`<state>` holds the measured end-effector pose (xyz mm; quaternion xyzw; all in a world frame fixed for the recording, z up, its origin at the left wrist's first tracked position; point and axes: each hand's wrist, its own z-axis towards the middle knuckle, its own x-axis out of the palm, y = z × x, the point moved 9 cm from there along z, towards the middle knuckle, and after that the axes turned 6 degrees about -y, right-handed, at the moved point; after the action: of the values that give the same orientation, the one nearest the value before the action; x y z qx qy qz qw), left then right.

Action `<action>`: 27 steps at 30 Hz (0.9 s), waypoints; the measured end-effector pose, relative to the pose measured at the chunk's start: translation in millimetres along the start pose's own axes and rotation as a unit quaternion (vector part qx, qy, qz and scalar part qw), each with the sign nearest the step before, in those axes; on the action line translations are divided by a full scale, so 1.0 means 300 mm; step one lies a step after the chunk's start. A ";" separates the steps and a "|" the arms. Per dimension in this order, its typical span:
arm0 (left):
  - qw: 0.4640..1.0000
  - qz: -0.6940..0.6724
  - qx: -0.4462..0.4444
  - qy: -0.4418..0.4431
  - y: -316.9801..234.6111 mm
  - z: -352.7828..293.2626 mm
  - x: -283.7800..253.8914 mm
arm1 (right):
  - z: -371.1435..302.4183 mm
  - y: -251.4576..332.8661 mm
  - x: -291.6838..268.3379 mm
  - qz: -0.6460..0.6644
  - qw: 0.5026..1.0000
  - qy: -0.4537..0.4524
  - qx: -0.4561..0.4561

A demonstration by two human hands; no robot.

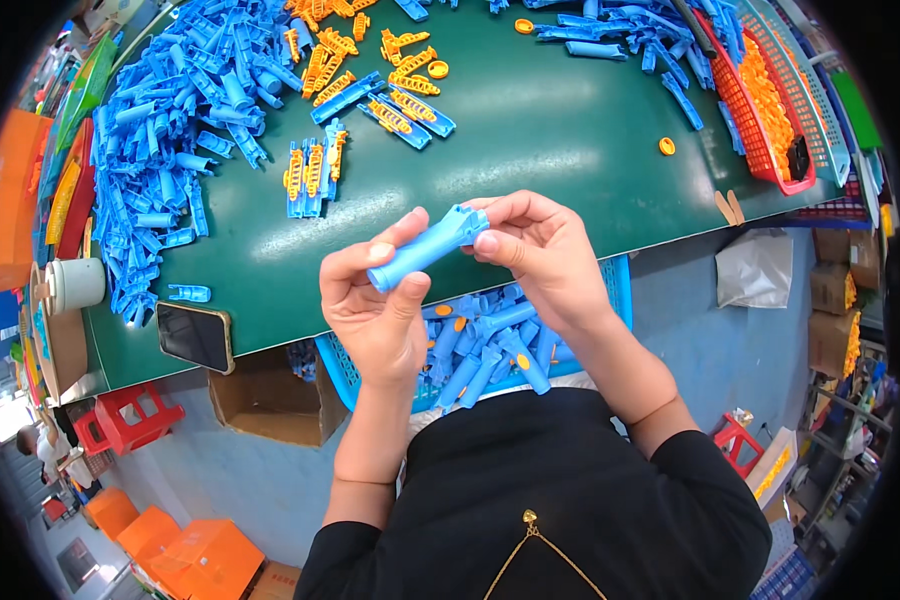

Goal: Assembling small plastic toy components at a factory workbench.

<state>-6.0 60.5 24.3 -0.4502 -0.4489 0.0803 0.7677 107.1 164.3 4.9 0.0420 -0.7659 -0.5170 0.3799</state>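
Observation:
A light-blue plastic tube (420, 250) with a flared, notched end is held up over the front edge of the green table. My left hand (375, 295) grips its round end between thumb and fingers. At the flared end, the thumb and fingers of my right hand (530, 245) pinch it. Just below, a blue basket (624, 290) holds several similar tubes (475, 350), some with orange oval pieces on them. Beyond my hands lie blue half-shells with orange ladder-shaped inserts (310, 175), and more such pairs (400, 120) farther back.
Blue half-shells (185, 110) are heaped at the left, with loose orange inserts (330, 55) beside them. A phone (195, 335) lies at the front left edge. A red basket (770, 130) of orange pieces stands at right. An open cardboard box (275, 400) sits below the table.

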 end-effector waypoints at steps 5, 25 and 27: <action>0.994 0.059 0.034 0.084 -0.015 0.002 0.014 | 0.002 -0.020 -0.008 -0.022 0.998 0.027 0.044; 0.975 0.153 0.021 0.159 -0.010 0.006 0.014 | -0.025 0.059 0.014 -0.186 0.975 0.088 -0.083; 0.967 0.165 0.017 0.193 -0.002 -0.008 0.049 | -0.030 0.059 -0.012 -0.187 0.978 0.052 -0.080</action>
<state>4.2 66.4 33.4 -0.5124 -0.2097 0.1251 0.8233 121.0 167.3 19.2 0.1808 -0.6802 -0.6353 0.3180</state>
